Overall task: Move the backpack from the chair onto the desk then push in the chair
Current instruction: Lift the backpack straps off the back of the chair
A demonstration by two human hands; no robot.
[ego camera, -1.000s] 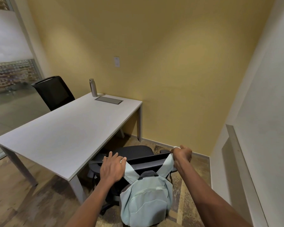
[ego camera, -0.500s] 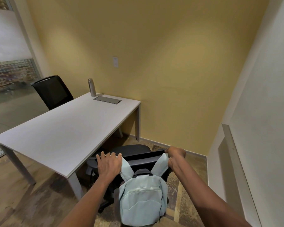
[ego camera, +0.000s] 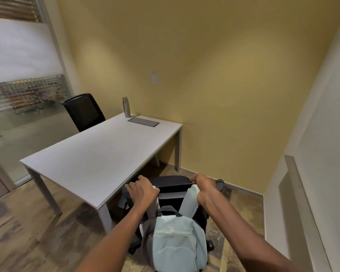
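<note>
A pale blue backpack (ego camera: 176, 242) hangs by its two shoulder straps over the back of a black office chair (ego camera: 171, 186), low in the head view. My left hand (ego camera: 142, 191) is closed on the left strap at the top of the chair back. My right hand (ego camera: 205, 188) is closed on the right strap at the same height. The chair stands at the near right corner of the white desk (ego camera: 98, 154), its seat partly under the desk edge. Much of the chair is hidden behind the backpack and my arms.
On the far end of the desk stand a metal bottle (ego camera: 126, 107) and a flat grey cable hatch (ego camera: 143, 122). A second black chair (ego camera: 84, 111) sits behind the desk. A yellow wall lies ahead, a white wall with a ledge (ego camera: 302, 203) close on the right.
The view has shifted left, so desk and chair sit further right in frame. Both hands still grip the straps, and the backpack still hangs on the chair back.
</note>
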